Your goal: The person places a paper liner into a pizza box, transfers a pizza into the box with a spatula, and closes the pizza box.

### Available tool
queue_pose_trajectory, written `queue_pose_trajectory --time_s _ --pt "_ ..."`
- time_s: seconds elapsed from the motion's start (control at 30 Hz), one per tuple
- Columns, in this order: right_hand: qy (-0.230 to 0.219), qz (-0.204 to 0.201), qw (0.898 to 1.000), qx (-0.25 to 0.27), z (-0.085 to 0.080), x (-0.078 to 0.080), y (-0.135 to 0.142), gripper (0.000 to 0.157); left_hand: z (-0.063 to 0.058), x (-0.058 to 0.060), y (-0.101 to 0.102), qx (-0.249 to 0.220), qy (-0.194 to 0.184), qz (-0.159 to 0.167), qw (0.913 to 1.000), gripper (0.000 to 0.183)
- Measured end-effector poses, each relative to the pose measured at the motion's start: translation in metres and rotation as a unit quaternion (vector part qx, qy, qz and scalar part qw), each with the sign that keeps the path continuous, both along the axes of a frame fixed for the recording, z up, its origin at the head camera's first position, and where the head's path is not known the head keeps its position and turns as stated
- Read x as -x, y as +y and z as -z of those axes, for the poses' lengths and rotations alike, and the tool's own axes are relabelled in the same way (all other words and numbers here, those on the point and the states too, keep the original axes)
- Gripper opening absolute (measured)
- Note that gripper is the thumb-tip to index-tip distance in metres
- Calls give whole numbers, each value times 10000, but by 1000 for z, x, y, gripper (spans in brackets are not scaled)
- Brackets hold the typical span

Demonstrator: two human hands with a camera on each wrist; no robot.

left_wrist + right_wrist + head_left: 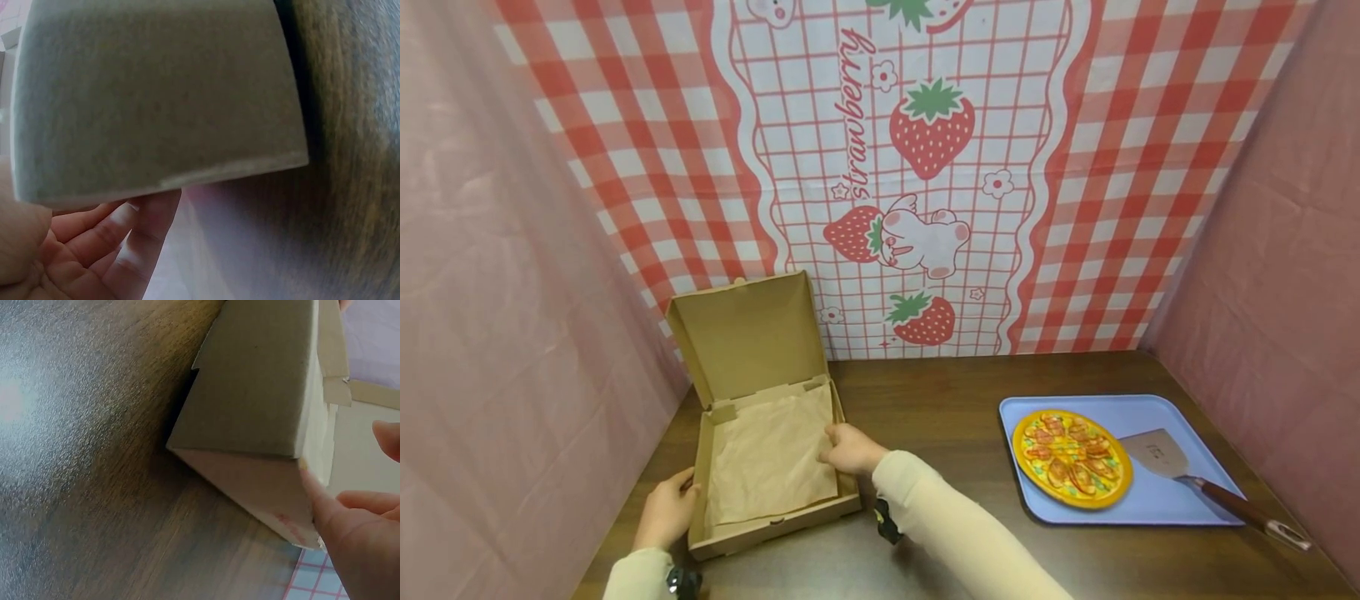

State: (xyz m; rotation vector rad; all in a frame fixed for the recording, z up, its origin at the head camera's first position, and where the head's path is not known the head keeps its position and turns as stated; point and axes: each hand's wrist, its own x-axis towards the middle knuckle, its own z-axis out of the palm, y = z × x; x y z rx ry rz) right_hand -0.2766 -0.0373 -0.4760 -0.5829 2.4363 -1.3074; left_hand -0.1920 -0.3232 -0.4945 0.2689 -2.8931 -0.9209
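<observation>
In the head view, a cardboard pizza box (745, 550) stands on the left with its lid raised. A crumpled sheet of brown paper (771, 458) lines its base. At the box's left wall, my left hand (666, 510) holds the side, thumb near the rim and fingers along the outside. The left wrist view shows these fingers (140, 250) partly hidden behind the box. My right hand (850, 450) reaches over the right rim, its fingers at the paper's edge. In the right wrist view, one finger (319, 494) touches the box's corner edge, with the thumb apart.
On the right, a blue tray (1120, 510) holds a toy-like pizza (1071, 458). A metal spatula (1161, 454) lies there too, its brown handle sticking past the tray's edge. A strawberry-patterned cloth (928, 125) hangs behind the wooden table (917, 400); pink cloth walls stand at both sides.
</observation>
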Motion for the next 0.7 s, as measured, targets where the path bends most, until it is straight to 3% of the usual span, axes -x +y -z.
queue_pose_trajectory --time_s 0.43,0.7 --pt "38 66 10000 19 -4 -4 3 60 1 0 0 -27 26 4 10000 45" --pt "182 -269 9989 349 -8 -3 24 58 1 0 0 5 23 22 10000 45"
